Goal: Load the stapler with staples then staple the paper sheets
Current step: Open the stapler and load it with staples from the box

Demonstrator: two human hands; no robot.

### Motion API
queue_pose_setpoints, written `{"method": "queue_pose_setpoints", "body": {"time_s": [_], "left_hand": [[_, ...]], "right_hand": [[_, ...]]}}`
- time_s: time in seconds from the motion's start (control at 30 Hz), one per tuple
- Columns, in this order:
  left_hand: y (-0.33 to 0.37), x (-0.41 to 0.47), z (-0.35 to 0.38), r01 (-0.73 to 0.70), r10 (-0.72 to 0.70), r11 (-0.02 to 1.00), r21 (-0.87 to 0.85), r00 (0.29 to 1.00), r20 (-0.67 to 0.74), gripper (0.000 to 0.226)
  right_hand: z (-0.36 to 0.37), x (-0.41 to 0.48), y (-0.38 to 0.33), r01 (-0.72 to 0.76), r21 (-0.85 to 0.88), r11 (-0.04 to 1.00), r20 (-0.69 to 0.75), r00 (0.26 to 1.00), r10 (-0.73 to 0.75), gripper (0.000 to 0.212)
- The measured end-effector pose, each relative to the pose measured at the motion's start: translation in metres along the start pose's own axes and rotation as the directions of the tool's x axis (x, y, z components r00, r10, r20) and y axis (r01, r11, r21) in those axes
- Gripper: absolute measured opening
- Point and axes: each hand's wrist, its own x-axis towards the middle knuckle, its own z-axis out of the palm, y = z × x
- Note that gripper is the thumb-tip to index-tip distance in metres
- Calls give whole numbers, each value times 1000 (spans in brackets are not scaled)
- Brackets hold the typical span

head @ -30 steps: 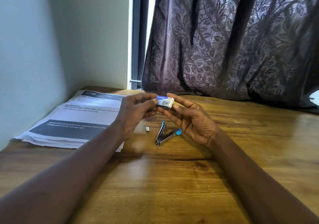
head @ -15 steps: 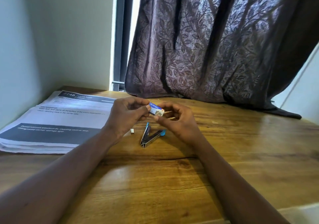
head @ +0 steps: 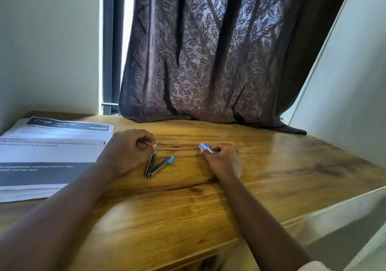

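A small metal stapler [head: 155, 166] with a blue end lies on the wooden table [head: 188, 208], swung open in a V. My left hand [head: 129, 151] hovers over its left arm, thumb and fingertips pinched together right at that arm's far tip; anything between them is too small to see. My right hand [head: 223, 160] rests on the table to the right of the stapler and holds a little blue and white staple box [head: 205, 147] in its fingertips. The stack of printed paper sheets [head: 52, 151] lies at the left.
A dark patterned curtain [head: 208, 61] hangs down onto the table's far edge. A wall runs along the left behind the paper. The table's front right edge [head: 313, 210] drops off beside a pale wall.
My hands have come apart: the right carried the staple box down and right onto the table, and the left dropped to the open stapler. The view has shifted to the right.
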Motion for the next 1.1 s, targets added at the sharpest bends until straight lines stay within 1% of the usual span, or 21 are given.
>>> {"method": "queue_pose_setpoints", "body": {"time_s": [0.07,0.13,0.23,0.3,0.37,0.43,0.5,0.57,0.63,0.7,0.87,1.0,1.1], "left_hand": [[0,0,-2,-4,4,999,43,1000,7,21],[0,-1,-4,-11,5,994,110,998,56,23],[-2,-1,-9,-30,-11,962,272,989,148,26],[-3,0,-14,-26,-26,943,333,988,150,28],[-4,0,-18,-1,-47,935,355,991,127,28],[-4,-1,-18,23,-67,933,360,992,108,27],[-1,-3,-12,18,-56,937,350,993,99,26],[2,-7,-9,0,-44,938,345,992,121,25],[0,-10,-4,-14,-48,935,353,985,165,25],[5,-7,-8,15,-83,895,446,988,134,27],[6,-7,-11,-10,-82,890,457,980,181,25],[10,-5,-11,70,-146,911,407,976,159,24],[12,-6,-11,152,-203,940,305,969,143,16]], "right_hand": [[-1,-1,-1,-27,-68,997,22,999,28,32],[-2,-4,-2,-25,-126,992,31,999,29,31],[-1,-9,-5,8,-246,969,52,999,5,44],[-3,-15,-10,73,-306,949,12,997,-73,52],[-5,-27,-22,226,-255,940,9,973,-232,51],[-3,-43,-35,361,-160,919,126,930,-344,52],[1,-60,-44,417,-140,898,260,891,-373,64],[12,-66,-46,473,-198,858,340,855,-393,73],[13,-66,-50,498,-206,843,374,836,-402,74],[16,-56,-56,508,-76,858,388,808,-444,69],[20,-59,-56,521,16,853,414,773,-480,57],[23,-59,-53,537,125,834,410,738,-536,51],[23,-57,-50,552,245,797,337,723,-603,46]]}}
